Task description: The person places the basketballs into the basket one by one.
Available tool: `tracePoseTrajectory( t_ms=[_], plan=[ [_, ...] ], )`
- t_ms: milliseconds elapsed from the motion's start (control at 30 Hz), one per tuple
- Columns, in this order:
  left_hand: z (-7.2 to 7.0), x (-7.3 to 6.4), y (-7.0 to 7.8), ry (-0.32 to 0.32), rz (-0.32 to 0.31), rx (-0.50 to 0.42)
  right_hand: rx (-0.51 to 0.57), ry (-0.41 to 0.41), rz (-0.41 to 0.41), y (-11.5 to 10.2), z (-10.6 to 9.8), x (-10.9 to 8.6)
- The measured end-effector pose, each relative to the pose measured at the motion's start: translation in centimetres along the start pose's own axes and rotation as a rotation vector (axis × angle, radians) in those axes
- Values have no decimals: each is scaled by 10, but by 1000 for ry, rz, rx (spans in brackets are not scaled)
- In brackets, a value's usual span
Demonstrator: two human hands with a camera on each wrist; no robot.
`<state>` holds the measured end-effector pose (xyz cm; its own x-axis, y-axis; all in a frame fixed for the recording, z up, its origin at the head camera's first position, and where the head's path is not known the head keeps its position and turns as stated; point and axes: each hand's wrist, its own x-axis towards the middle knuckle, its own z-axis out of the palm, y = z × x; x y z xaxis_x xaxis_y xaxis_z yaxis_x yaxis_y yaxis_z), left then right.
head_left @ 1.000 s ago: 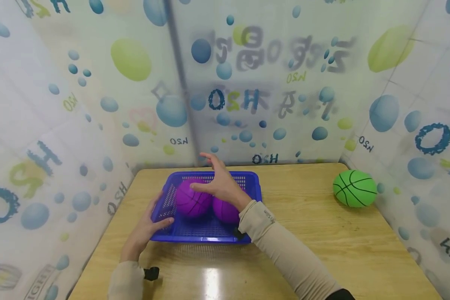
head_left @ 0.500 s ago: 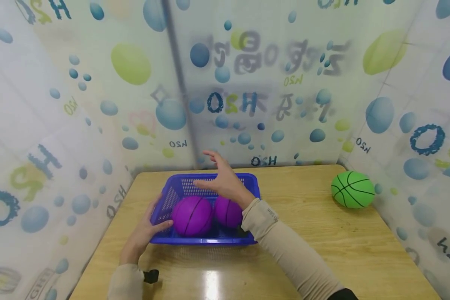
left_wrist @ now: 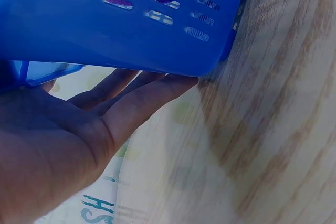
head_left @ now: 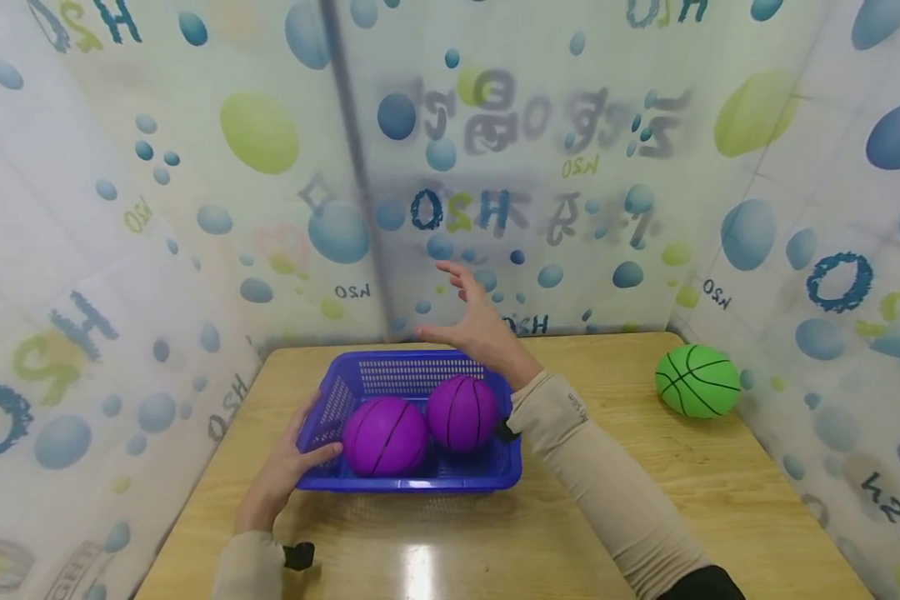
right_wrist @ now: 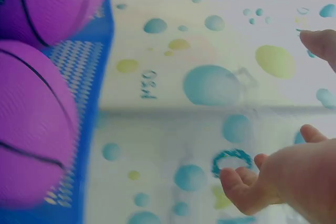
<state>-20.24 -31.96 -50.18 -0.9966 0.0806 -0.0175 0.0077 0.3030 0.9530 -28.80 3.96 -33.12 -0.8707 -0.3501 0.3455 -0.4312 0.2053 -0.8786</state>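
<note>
A blue plastic basket [head_left: 450,481] with slotted walls stands on the table and holds two purple balls with black lines. The left purple ball [head_left: 385,437] lies near the front wall; the right purple ball [head_left: 462,413] sits beside it, slightly farther back. My left hand [head_left: 277,475] holds the basket's left side, thumb over the rim and fingers along the outside. In the left wrist view, its fingers [left_wrist: 142,98] touch the blue wall near the bottom corner. My right hand [head_left: 487,329] hovers above the basket's back right, fingers spread, holding nothing. The right wrist view shows it apart from both balls.
A green ball [head_left: 697,381] with black lines rests at the table's far right edge. Patterned curtains [head_left: 570,167] enclose the wooden table [head_left: 607,367] at the back and on both sides.
My right hand has lifted and moved right, away from the balls. The left purple ball has dropped toward the basket's front. My left hand stays at the basket's side.
</note>
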Motion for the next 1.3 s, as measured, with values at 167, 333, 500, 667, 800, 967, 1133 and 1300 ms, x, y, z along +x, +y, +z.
tracePoseTrajectory(
  t_ms=[167,333,500,667,800,967,1133,1300],
  plan=[
    [0,0,2,6,6,2,5,45,-12,-19,-30,5],
    [1,1,1,4,14,3,-41,89,-27,-38,-63,5],
    [-1,3,0,6,29,8,-97,140,-24,-53,-96,2],
    [-1,4,-2,1,17,17,-112,217,-17,-62,-131,-6],
    [0,4,-2,-8,18,2,-142,288,-4,-71,-159,-15],
    [3,6,-1,-17,51,-8,-114,373,28,-81,-198,-31],
    [2,5,1,-22,59,-17,-71,442,75,-76,-228,-45],
    [-1,4,1,-23,62,-10,-73,488,133,-63,-247,-55]
  ],
)
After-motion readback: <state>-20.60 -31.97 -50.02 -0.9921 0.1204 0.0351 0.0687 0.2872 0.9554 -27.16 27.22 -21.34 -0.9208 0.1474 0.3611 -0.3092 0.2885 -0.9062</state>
